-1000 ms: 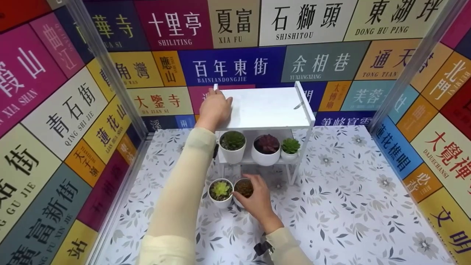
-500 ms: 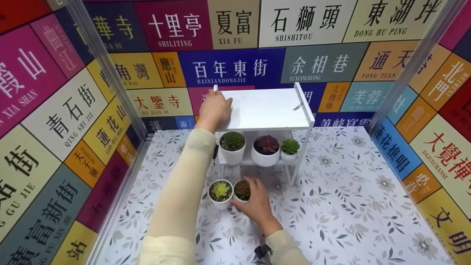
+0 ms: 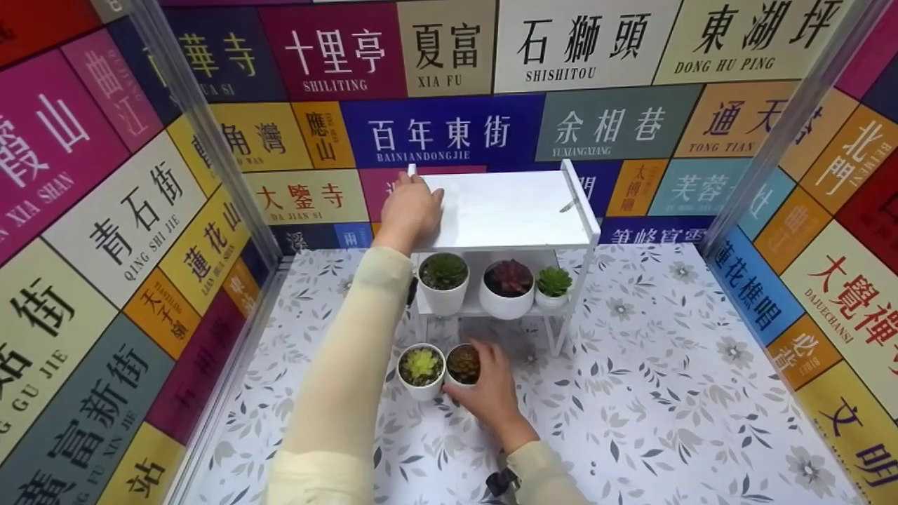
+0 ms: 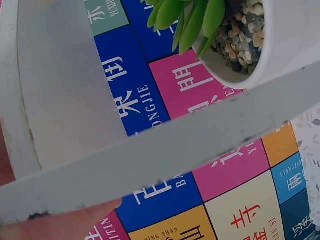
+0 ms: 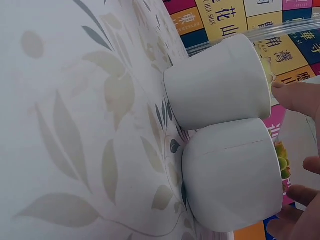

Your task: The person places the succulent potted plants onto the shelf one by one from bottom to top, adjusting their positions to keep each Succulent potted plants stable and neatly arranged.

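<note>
My left hand (image 3: 412,209) grips the left end of the white two-tier rack (image 3: 515,210); in the left wrist view a white bar (image 4: 165,155) of it crosses in front, with a bit of hand (image 4: 60,220) at the lower left. My right hand (image 3: 491,386) curves its thumb and fingers round the rim of a small white pot with a brownish succulent (image 3: 463,363), which stands on the tabletop. Close on its left is a yellow-green potted succulent (image 3: 422,366). From the right wrist both white pots, the near one (image 5: 230,175) and the far one (image 5: 220,85), appear side by side, touching or nearly so.
The rack's lower shelf bears a dark green potted succulent (image 3: 445,277), a dark red one (image 3: 508,284) and a small bright green one (image 3: 554,284). Floral cloth (image 3: 666,393) covers the table. Sign-printed panels (image 3: 449,130) rise behind and at both sides.
My right thumb has slid from above the brownish succulent's pot rim toward its near side, and the fingers have shifted slightly right. The left hand keeps its place on the rack.
</note>
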Available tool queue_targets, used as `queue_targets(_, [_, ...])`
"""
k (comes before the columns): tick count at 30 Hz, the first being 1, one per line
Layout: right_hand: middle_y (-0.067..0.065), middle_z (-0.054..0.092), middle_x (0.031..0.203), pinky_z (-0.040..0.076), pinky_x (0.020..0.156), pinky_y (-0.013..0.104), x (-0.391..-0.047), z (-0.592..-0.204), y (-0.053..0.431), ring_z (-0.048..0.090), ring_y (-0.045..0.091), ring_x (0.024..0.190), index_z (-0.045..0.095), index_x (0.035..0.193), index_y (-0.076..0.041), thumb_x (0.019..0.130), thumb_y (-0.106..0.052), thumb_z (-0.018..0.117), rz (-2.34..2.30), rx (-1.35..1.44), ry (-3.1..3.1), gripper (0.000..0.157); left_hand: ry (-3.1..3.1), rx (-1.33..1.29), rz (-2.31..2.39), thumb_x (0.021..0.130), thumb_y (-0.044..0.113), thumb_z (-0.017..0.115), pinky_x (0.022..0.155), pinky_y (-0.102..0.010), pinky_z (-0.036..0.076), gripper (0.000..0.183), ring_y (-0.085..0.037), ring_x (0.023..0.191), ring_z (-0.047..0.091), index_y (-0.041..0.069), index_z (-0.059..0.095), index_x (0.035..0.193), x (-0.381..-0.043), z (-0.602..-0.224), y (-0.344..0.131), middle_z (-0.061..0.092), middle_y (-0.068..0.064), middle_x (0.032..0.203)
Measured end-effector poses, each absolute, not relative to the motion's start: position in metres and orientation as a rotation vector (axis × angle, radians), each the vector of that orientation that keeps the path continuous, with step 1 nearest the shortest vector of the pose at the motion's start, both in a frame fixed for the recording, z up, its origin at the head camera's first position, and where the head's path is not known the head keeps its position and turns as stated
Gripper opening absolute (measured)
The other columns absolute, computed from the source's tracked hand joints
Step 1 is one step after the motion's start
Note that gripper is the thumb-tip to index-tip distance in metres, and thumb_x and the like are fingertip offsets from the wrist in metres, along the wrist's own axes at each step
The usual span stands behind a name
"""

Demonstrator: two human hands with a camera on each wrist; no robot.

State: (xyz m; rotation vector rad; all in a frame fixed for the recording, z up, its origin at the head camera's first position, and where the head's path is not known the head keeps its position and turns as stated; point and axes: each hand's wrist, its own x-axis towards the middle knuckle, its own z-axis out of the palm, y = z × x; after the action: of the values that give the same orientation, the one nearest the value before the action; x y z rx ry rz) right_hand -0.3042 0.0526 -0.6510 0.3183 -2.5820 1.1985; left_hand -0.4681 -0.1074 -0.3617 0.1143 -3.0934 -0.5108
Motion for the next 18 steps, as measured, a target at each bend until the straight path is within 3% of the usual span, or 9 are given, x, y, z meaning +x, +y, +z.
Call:
queue_targets(9, [0.019,0.059,0.135,0.056,0.102,0.057,-0.304,-0.658,0.05,0.061,0.038,0.123,0.057,0.147,-0.007,0.068,-0.032,0.1,1.162,0.298,-2.551,0.094,-3.087,0.089,-0.508,0.115,0.047,0.034,0.136,-0.046,0.021,0.076,-0.039,0.165,0.019,-0.007,0.02,0.166,-0.468,-0.362,-0.108,0.013,-0.027,0.176])
queue_targets(18, [0.02,0.059,0.131,0.056,0.103,0.057,-0.311,-0.67,0.053,0.062,0.037,0.12,0.056,0.146,-0.005,0.067,-0.033,0.1,1.259,0.219,-2.584,0.095,-3.071,0.079,-0.492,0.115,0.046,0.034,0.135,-0.048,0.024,0.076,-0.039,0.164,0.022,-0.008,0.021,0.166,-0.468,-0.362,-0.109,0.014,-0.028,0.176])
